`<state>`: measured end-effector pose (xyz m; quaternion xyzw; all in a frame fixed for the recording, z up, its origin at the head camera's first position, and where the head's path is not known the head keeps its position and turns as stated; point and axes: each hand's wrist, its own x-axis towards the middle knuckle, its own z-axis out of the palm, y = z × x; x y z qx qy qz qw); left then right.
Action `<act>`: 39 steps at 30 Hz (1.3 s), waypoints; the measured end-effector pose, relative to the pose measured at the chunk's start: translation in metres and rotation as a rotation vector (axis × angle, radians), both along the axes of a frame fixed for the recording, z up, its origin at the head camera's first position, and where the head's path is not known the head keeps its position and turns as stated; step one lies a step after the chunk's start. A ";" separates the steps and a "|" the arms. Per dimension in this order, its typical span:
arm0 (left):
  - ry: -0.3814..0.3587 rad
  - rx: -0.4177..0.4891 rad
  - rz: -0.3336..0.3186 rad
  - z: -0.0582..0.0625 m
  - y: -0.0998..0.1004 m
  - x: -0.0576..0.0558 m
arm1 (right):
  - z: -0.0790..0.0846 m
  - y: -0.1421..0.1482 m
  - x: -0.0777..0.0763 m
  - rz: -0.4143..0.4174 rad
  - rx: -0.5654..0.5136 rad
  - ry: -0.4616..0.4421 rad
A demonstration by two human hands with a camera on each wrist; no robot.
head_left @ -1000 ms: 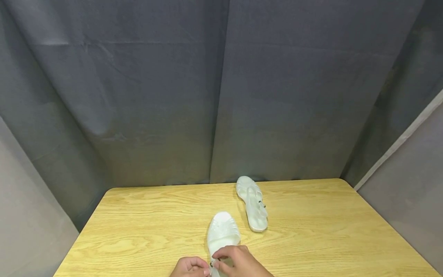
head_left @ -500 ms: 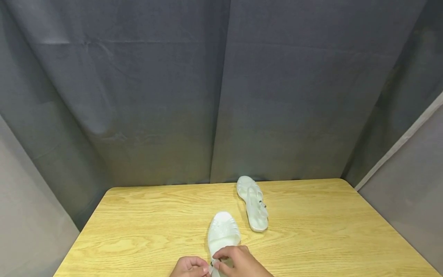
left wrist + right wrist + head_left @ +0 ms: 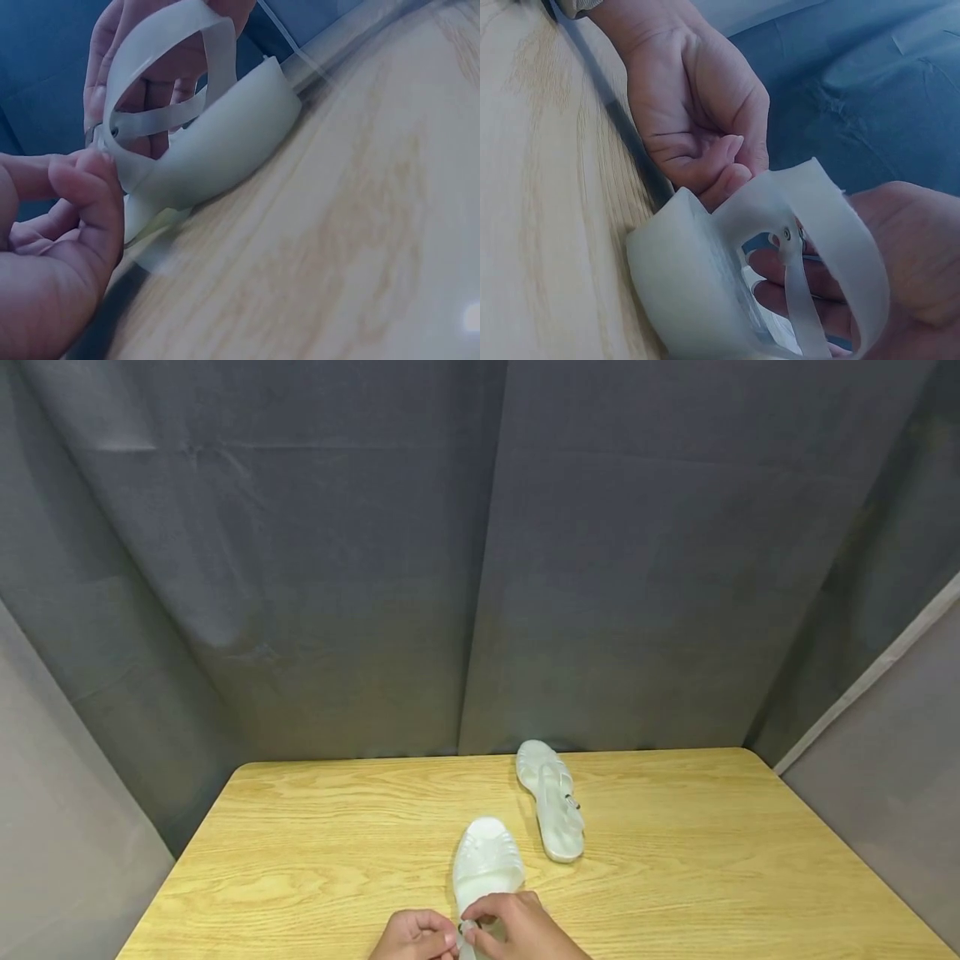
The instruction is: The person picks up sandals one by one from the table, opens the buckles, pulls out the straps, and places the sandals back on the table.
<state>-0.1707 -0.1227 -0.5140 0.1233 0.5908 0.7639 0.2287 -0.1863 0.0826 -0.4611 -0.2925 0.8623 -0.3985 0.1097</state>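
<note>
A translucent white sandal (image 3: 487,856) lies on the table near its front edge, toe pointing away. At its left side my left hand (image 3: 415,935) pinches the end of the ankle strap between thumb and fingers. My right hand (image 3: 521,927) reaches over the sandal from the right and holds the strap by its small metal buckle (image 3: 93,136). In the right wrist view, the heel strap (image 3: 851,240) arches up in front of the right hand's fingers, which show through the strap's opening. Part of the buckle is hidden by fingers.
A matching white sandal (image 3: 558,818) lies farther back and to the right, with its own buckle (image 3: 572,801) on the right side. The wooden table (image 3: 300,843) ends at a dark grey curtain (image 3: 337,610); pale panels flank both sides.
Both hands keep their hold at the strap, with the left hand's fingers shifting slightly up and right. The head view has tilted a little; both sandals stay in place on the table.
</note>
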 end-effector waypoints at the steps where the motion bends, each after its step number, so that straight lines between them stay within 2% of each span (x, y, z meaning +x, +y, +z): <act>1: 0.000 -0.010 0.005 0.001 0.001 0.000 | 0.000 0.000 0.000 0.000 -0.002 0.002; 8: 0.029 -0.075 0.069 0.008 0.005 0.001 | 0.001 0.000 0.000 0.005 -0.009 0.052; 18: 0.052 -0.146 0.176 0.014 0.012 0.004 | 0.000 -0.002 -0.001 0.015 -0.016 0.071; 21: 0.065 -0.159 0.168 0.014 0.013 0.003 | -0.001 -0.001 -0.001 0.017 -0.028 0.050; 25: 0.099 -0.176 0.124 0.015 0.013 0.003 | -0.003 0.001 -0.001 0.009 -0.041 -0.028; 29: 0.096 -0.209 0.110 0.017 0.013 0.003 | -0.003 0.002 -0.002 0.000 -0.045 -0.074; 34: 0.049 -0.181 0.100 0.018 0.013 0.005 | -0.004 0.002 -0.002 -0.007 -0.035 -0.043; 39: 0.064 -0.190 0.094 0.016 0.012 0.003 | -0.003 0.001 -0.002 -0.013 -0.037 0.025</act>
